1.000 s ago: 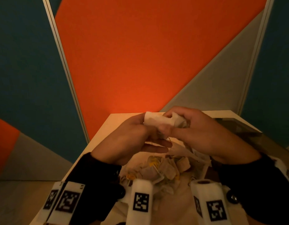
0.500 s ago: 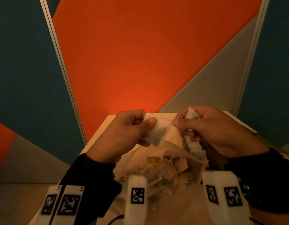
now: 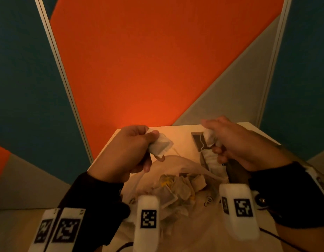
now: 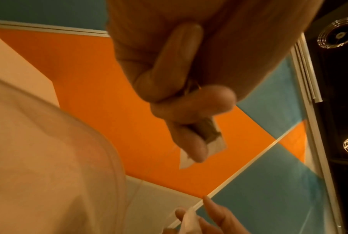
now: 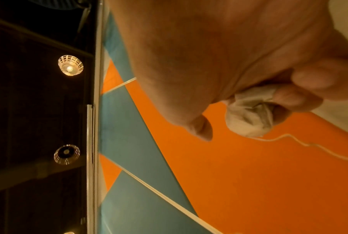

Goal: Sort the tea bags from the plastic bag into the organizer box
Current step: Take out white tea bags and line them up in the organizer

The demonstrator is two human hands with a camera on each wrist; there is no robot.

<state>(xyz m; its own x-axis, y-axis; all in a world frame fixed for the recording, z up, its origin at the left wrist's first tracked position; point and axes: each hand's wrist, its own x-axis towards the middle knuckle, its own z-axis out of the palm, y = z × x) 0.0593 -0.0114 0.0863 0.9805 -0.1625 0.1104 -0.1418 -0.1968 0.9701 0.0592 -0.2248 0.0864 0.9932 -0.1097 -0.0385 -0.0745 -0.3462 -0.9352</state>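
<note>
My left hand (image 3: 150, 141) pinches a flat white tea bag (image 3: 160, 146) by its top edge, above the table's far left part. In the left wrist view the same tea bag (image 4: 211, 133) sticks out between thumb and fingers. My right hand (image 3: 214, 142) grips a crumpled tea bag (image 3: 209, 136) over the dark organizer box (image 3: 196, 138); its string (image 5: 309, 145) trails loose. Some white tea bags (image 3: 212, 160) stand in the box below that hand. The clear plastic bag (image 3: 150, 180) lies open between my wrists with several tea bags (image 3: 181, 188) inside.
The pale table (image 3: 179, 132) ends close behind the hands at an orange, teal and grey wall panel (image 3: 157, 60). White tagged wrist mounts (image 3: 148, 217) fill the near edge of the head view. A dark cable (image 3: 277, 235) runs along the near right.
The hands, joined on one bundle a second ago, have pulled apart. Each now holds its own tea bag, the right one having moved right over the organizer box.
</note>
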